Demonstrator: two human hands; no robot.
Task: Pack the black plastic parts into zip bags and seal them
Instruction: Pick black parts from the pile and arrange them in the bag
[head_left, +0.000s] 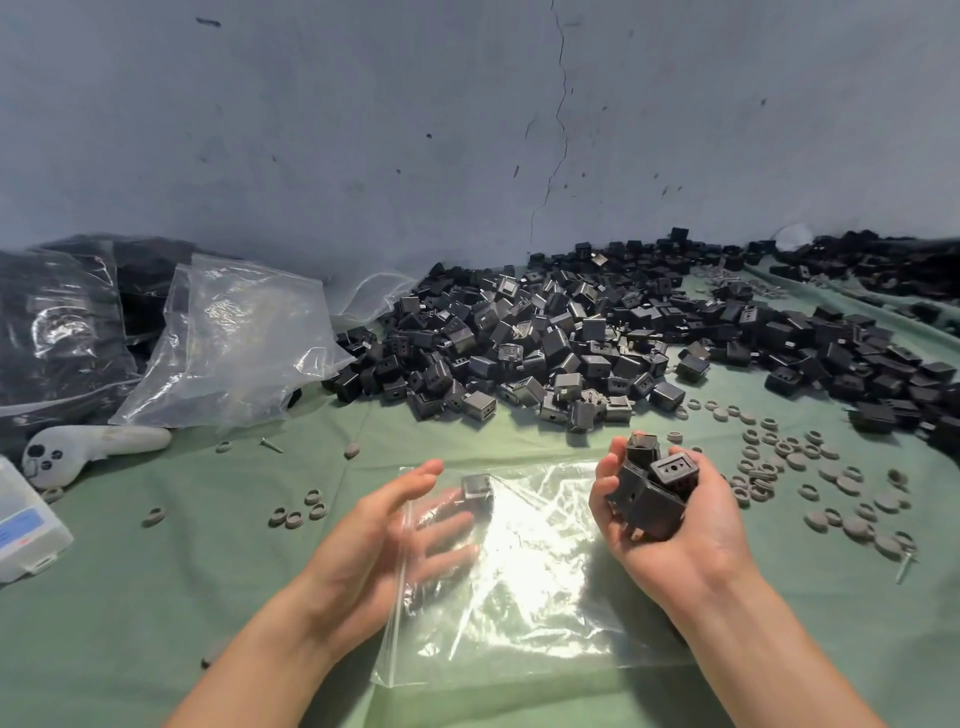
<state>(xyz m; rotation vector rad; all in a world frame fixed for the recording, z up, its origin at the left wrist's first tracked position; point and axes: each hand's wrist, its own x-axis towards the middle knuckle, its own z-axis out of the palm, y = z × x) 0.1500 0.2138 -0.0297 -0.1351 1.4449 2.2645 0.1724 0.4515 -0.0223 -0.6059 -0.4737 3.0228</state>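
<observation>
Filling seemed under way: the left hand (387, 535), fingers straight, spread the mouth of the zip bag (540, 613), while the right hand (691, 540) beside it clutched black parts (660, 493), which probably needed tipping inside next.

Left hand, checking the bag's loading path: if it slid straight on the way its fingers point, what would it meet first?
Probably the lone black part inside the zip bag, just beyond the left hand; depth through the plastic is unclear.
</observation>
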